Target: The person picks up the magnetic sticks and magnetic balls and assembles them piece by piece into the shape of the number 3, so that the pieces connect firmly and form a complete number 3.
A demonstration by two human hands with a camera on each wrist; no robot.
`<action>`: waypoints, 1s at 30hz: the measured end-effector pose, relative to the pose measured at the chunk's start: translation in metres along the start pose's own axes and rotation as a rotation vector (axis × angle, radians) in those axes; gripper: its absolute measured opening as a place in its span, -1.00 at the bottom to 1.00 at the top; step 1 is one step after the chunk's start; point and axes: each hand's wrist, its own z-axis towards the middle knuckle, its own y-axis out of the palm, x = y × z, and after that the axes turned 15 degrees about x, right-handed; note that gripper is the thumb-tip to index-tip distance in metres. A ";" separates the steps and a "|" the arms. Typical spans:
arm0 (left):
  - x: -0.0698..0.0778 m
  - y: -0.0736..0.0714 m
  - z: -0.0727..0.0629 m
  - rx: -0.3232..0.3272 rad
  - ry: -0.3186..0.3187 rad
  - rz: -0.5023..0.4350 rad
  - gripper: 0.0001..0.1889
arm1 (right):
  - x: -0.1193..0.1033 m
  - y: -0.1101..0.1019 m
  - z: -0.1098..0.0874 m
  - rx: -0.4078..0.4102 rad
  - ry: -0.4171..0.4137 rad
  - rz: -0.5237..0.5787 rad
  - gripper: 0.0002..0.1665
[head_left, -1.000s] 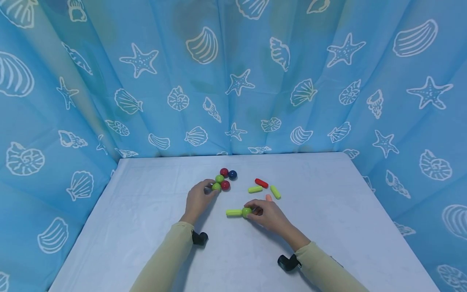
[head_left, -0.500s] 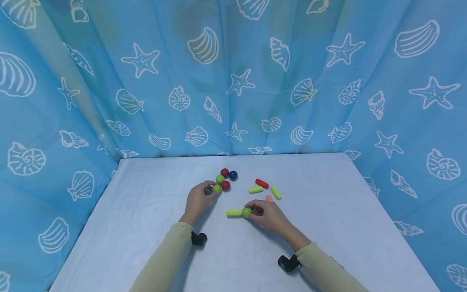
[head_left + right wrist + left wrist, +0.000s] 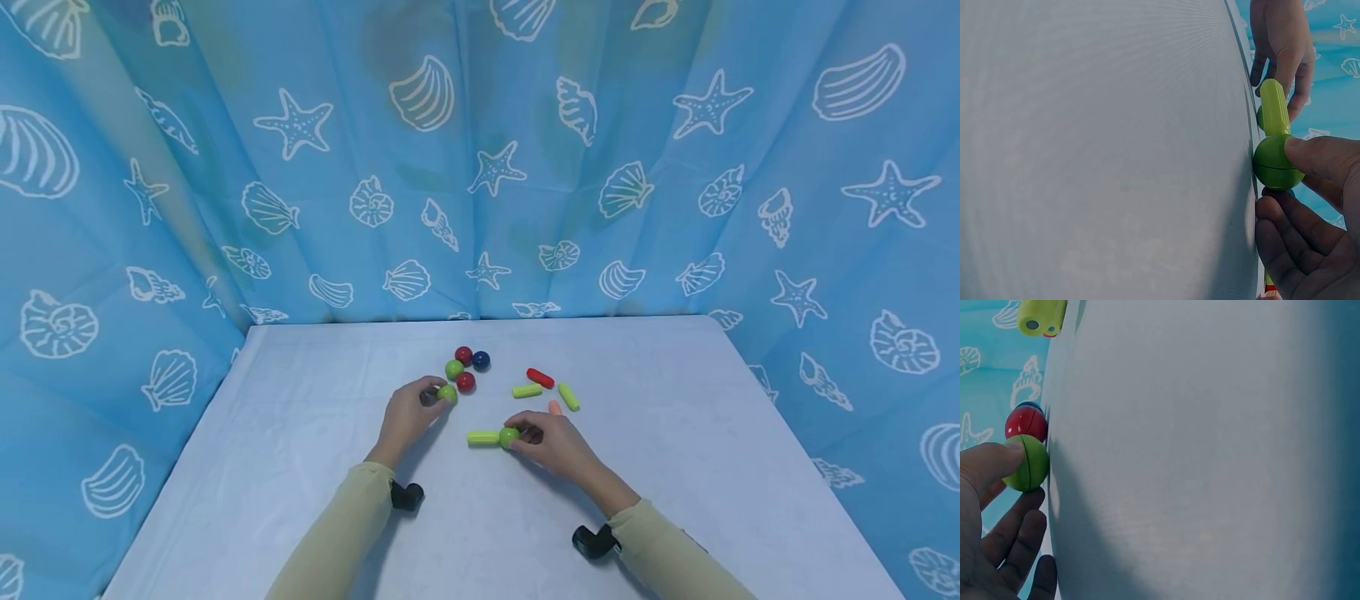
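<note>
My left hand (image 3: 408,417) pinches a green ball (image 3: 1027,464) between thumb and fingers, low at the table. Just beyond it lie a second green ball (image 3: 454,369) and a red ball (image 3: 466,382). My right hand (image 3: 553,443) pinches another green ball (image 3: 1277,162) at the middle of the table. A yellow-green ribbed stick (image 3: 483,438) is joined to that ball and points left, toward my left hand. Behind the right hand, an orange stick (image 3: 555,407) is partly hidden.
Another red ball (image 3: 463,356) and a dark blue ball (image 3: 481,361) sit farther back. A red stick (image 3: 540,378) and two yellow-green sticks, one flat (image 3: 527,391) and one slanted (image 3: 568,397), lie right of centre. A shell-patterned curtain (image 3: 480,167) hangs along the table's far edge.
My left hand has drawn its green ball a little toward me, apart from the other balls. The right hand holds its ball and stick almost still.
</note>
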 end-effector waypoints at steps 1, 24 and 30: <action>0.000 0.000 -0.001 -0.002 -0.002 -0.003 -0.65 | 0.000 0.000 0.000 0.002 0.000 0.000 -0.67; 0.004 -0.008 -0.020 -0.041 0.012 -0.038 -0.68 | 0.001 -0.003 0.003 0.003 -0.011 0.007 -0.68; 0.005 -0.010 -0.025 -0.057 0.004 -0.028 -0.67 | 0.000 -0.003 0.004 0.000 -0.013 -0.002 -0.68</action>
